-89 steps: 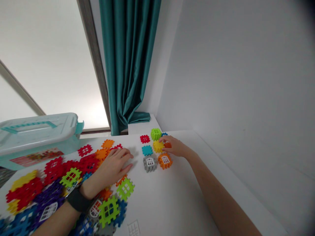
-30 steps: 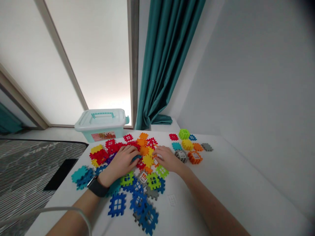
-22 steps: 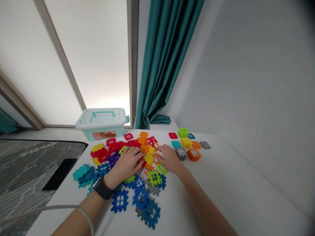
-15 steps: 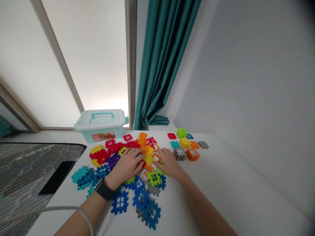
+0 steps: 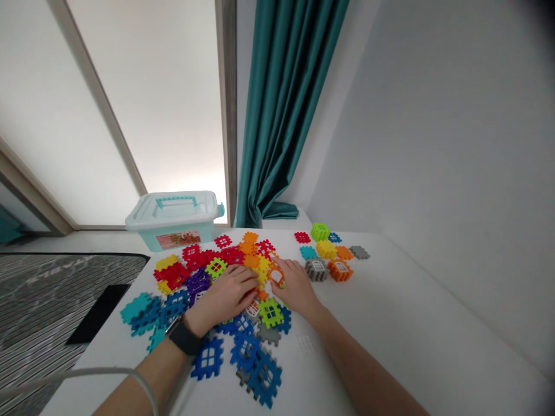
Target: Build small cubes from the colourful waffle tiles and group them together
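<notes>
Between the thumb and fingers of my right hand point(image 5: 297, 286) is an orange toothed building tile with a white window point(image 5: 276, 274). To its left, my left hand point(image 5: 229, 292) lies low over the pile with its fingers curled together. Its fingertips come up against yellow tiles point(image 5: 262, 271), and whatever they grip is hidden. Around the hands are red tiles point(image 5: 232, 255), purple tiles point(image 5: 198, 281), a lime green window tile point(image 5: 270, 312) and a lime green tile point(image 5: 216, 267). Nearer me lie blue window tiles point(image 5: 266, 375).
Assembled cubes in grey point(image 5: 316, 270), orange point(image 5: 340, 270), yellow point(image 5: 326, 249) and green point(image 5: 320, 231) stand on the right among loose tiles. A lidded plastic box point(image 5: 176, 222) is at the back left. A pale cable point(image 5: 108, 370) crosses my left forearm.
The orange window tile shows more fully in my right hand now. My left hand has drawn slightly down off the yellow tiles, uncovering the lime green tile behind it. The view has shifted slightly.
</notes>
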The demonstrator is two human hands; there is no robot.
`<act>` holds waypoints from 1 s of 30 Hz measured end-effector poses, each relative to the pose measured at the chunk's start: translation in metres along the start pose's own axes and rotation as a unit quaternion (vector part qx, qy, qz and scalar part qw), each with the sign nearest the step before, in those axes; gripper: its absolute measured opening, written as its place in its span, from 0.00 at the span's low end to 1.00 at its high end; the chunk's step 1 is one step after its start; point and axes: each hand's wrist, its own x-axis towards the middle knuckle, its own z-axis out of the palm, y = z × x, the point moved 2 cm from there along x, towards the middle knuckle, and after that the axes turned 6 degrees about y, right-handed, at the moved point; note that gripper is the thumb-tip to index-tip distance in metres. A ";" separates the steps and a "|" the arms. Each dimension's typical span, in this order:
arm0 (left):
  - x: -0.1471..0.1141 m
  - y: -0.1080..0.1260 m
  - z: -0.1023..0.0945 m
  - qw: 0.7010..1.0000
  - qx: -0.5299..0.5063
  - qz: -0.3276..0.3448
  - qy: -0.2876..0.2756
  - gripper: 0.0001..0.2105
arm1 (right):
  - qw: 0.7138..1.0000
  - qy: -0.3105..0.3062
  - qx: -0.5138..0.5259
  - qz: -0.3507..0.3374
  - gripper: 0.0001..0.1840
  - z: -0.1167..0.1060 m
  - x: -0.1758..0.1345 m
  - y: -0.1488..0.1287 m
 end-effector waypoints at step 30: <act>-0.007 -0.001 -0.011 0.978 0.028 0.016 0.206 0.05 | 0.950 0.055 0.292 -0.096 0.29 -0.032 -0.007 -0.039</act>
